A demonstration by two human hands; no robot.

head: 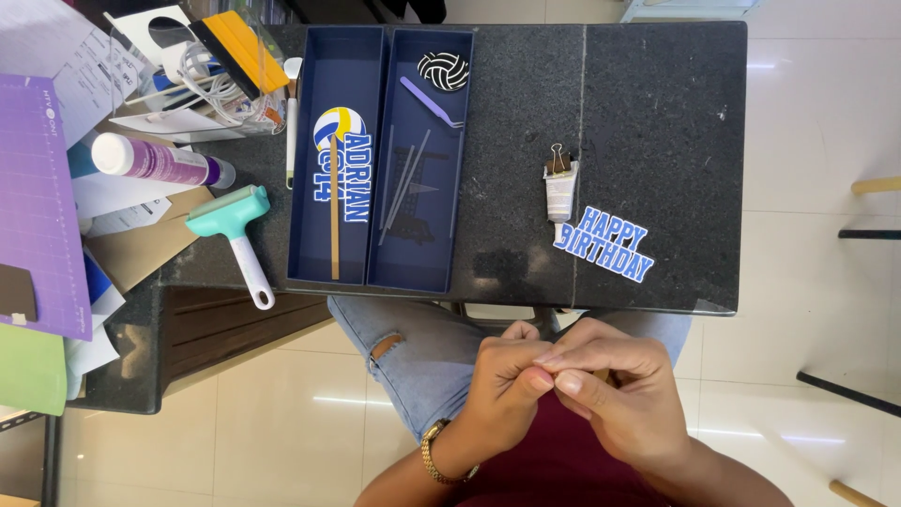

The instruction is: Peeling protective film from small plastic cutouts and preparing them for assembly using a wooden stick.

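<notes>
A: What is the biggest thing here?

B: A pale tiled floor [807, 282], and on it a dark speckled stone bench [657, 141] with a seam down the middle. Its left end is crowded: a purple mat [38, 207], papers, a purple bottle [160, 161] lying on its side and a teal roller [235, 235].

A: And in the middle?

B: A navy tray [375, 272] with two long compartments running away from the person. The left one holds a stick [334, 207] lying lengthwise with a volleyball name topper at its far end. The right one holds a volleyball cutout [443, 70], lilac tweezers [430, 101] set at a slant, and thin grey strips.

A: To the right of it?

B: A clipped tube [560, 188], clip end away from the person, and just beside it a blue birthday cutout [603, 244] tilted down to the right.

A: The hands?

B: Both are over the lap, below the bench edge. The left hand [502, 390], a gold watch on its wrist, meets the right hand [624, 394]; the fingers [563, 380] are pinched together on a small tan piece [601, 376]. It is mostly hidden, so I cannot tell its axis.
</notes>
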